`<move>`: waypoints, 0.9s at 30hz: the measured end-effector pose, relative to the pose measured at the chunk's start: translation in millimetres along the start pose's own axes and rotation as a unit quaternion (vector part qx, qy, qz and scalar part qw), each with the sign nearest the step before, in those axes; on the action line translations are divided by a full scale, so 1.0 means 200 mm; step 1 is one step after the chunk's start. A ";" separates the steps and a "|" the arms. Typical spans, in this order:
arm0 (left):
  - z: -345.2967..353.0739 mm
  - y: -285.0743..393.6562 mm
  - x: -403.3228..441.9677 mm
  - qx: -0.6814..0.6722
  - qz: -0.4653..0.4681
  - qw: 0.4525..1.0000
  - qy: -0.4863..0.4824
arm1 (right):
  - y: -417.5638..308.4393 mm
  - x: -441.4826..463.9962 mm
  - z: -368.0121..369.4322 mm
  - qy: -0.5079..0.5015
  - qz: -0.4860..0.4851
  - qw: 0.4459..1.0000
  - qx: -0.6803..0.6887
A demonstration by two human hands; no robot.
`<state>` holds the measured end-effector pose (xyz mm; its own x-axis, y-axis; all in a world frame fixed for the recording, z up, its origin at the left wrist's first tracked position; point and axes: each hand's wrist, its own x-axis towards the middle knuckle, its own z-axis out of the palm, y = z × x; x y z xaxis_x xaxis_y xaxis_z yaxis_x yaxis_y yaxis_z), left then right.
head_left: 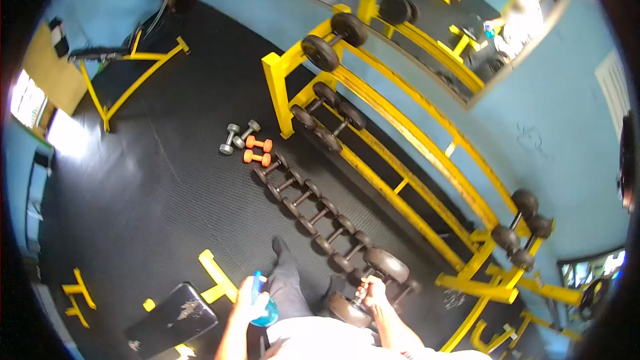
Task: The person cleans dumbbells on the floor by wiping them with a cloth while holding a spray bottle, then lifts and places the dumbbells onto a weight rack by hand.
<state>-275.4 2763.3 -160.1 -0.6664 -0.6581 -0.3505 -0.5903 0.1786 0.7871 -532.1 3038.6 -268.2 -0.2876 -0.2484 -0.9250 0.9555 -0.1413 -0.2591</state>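
My left hand is closed around a blue spray bottle in front of my lap. To the right, my right hand grips the handle of a large black dumbbell, whose round ends show above and below the fingers. Just beyond it, a row of black dumbbells runs diagonally over the black floor. Two orange dumbbells and two grey dumbbells lie at the far end of that row.
A yellow rack holding several dumbbells stands along the mirrored wall at right. A worn black bench is at lower left, a yellow-framed bench at upper left. The mirror reflects a person in a white cap.
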 end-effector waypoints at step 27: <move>-0.45 0.66 1.92 -0.022 0.242 0.964 -0.111 | -1.08 0.03 1.55 0.095 -0.165 0.972 0.137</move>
<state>-567.9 2467.8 -145.8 -0.9426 -0.3322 -0.0333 -0.1697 0.3909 0.9047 -760.0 2769.9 -131.0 -0.5334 0.0311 -0.8453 0.7518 -0.4404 -0.4907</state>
